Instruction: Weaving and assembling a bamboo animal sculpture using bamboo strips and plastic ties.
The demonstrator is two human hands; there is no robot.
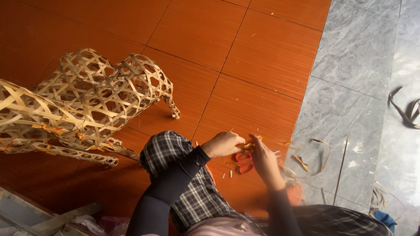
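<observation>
My left hand [224,144] is closed around a thin bamboo strip [249,143] just above my knee. My right hand [264,159] meets it from the right, fingers pinching the same strip. Under both hands, red-handled scissors [244,162] lie on the orange floor tiles [245,65]. Small bamboo offcuts are scattered around the scissors. Both arms wear dark sleeves.
A large openwork woven bamboo figure [87,100] with leg-like ends lies on the tiles at the left. Loose bamboo strips [326,155] lie on the grey marble floor [350,78] to the right. Dark strips [407,111] lie at the far right edge. Wooden slats [48,220] sit at bottom left.
</observation>
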